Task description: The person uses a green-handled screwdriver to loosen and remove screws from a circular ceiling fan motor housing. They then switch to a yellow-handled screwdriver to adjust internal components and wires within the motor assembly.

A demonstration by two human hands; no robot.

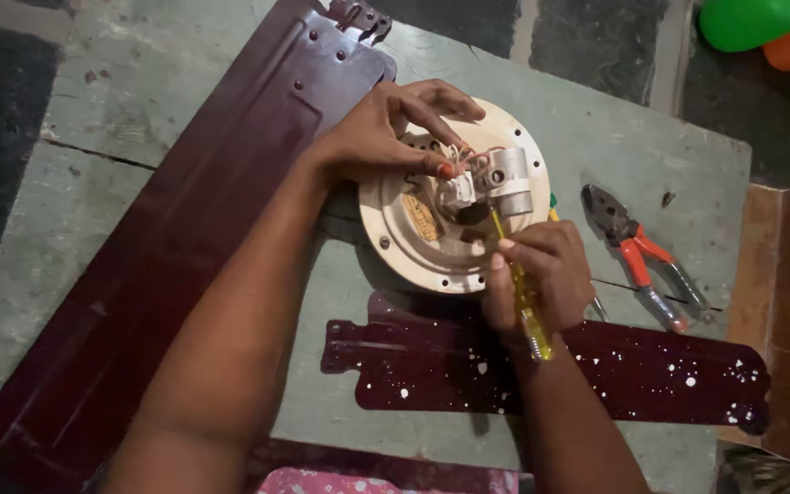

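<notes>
Centre frame: one round cream fan motor housing (pixel 413 240) on the green table (pixel 596 137), left hand (pixel 386 133) pinching its wire bundle (pixel 464 157), right hand (pixel 541 274) gripping one yellow screwdriver (pixel 523 297), long axis near vertical, tip up into the hub. Two maroon fan blades (pixel 185 229) flank it, left and lower. One red-handled pliers (pixel 642 252) lies right, near the table edge; free room upper right.

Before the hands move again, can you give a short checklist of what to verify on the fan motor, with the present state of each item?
1. Right hand grips the yellow screwdriver: ok.
2. Screwdriver tip seated on a screw: cannot tell, hidden among parts.
3. Left hand holds the wires aside: ok.
4. Fan motor lies flat on the table: ok.
5. Pliers lie near the right hand: ok.
</notes>
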